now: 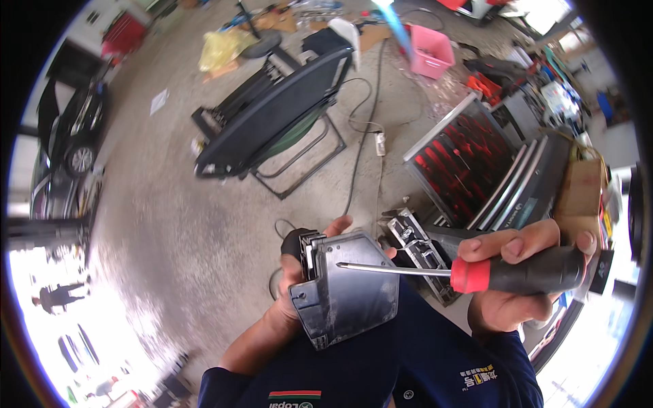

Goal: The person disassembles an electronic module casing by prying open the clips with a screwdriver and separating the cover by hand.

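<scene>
My left hand (291, 287) grips a grey metal-faced housing (355, 289) with angled edges, held up in front of my chest. Its fingertips show past the top edge, and layered metal parts and a black rounded piece (294, 243) sit at its left side. In my right hand (511, 299) is a screwdriver (530, 273) with a black and red handle, my fingers wrapped round it. The steel shaft points left across the housing, its tip near the upper left of the face. Whether the tip touches the metal, I cannot tell.
Beyond my hands a large black panel (272, 115) rests on a metal stand. To the right is an open tool drawer (462, 160) with red-handled tools, above an open metal-edged case (415, 245). A cable (367, 136) crosses the floor, and a pink bin (430, 53) stands farther off.
</scene>
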### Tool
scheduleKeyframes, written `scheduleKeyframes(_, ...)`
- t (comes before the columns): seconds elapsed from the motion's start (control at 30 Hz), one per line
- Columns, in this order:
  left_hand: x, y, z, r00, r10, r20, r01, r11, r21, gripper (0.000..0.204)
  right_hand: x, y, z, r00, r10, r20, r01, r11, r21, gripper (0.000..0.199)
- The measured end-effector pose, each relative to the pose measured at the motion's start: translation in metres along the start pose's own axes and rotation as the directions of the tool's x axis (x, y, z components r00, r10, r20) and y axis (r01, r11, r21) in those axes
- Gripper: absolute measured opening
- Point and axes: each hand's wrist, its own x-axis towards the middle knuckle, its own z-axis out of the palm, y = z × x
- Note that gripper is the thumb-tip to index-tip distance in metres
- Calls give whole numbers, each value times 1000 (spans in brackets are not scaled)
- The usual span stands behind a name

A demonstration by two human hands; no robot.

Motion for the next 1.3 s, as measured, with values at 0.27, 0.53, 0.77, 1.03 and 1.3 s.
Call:
scheduleKeyframes(0.27,-121,44,-50,866,498,33,-477,806,350,64,-47,12,113,988,-69,139,67,997,24,76)
scheduleKeyframes(0.53,-227,85,-68,781,612,125,-570,617,542,53,-92,19,220,991,43,125,-64,983,172,73)
scheduleKeyframes(0.77,-271,118,-79,717,685,130,-599,510,618,52,-96,25,269,963,135,234,-182,964,193,71)
scheduleKeyframes(1.03,-270,125,-85,654,743,138,-646,455,613,51,-88,36,275,943,170,288,-232,952,200,69)
scheduleKeyframes(1.3,-257,120,-85,636,763,113,-637,436,636,50,-82,44,266,944,186,274,-248,946,211,67)
